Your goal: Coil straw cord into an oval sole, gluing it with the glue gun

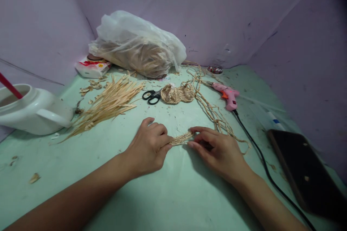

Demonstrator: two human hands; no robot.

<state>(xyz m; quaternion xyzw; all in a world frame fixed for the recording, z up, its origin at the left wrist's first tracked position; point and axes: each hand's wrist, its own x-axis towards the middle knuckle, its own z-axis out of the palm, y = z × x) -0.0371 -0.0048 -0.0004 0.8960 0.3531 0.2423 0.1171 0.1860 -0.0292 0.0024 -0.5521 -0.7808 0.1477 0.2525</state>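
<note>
A short strip of braided straw cord (181, 139) stretches between my two hands just above the green table. My left hand (151, 144) pinches its left end between thumb and fingers. At the other end, the thumb and fingertips of my right hand (217, 148) close on the strip's edges. Beyond them lies a coiled piece of woven straw (177, 94), its two rounded ends joined in the middle. Black-handled scissors (153, 96) touch its left side, their blades hidden. Long loose braided cords (210, 106) trail from the back towards my right hand.
A pink glue gun (226, 94) lies at right, its black cable (261, 157) running to the front. Near it is a dark phone (300, 169). Dried strips (111, 99) and a white watering can (40, 112) are at left; a plastic bag (141, 47) stands behind.
</note>
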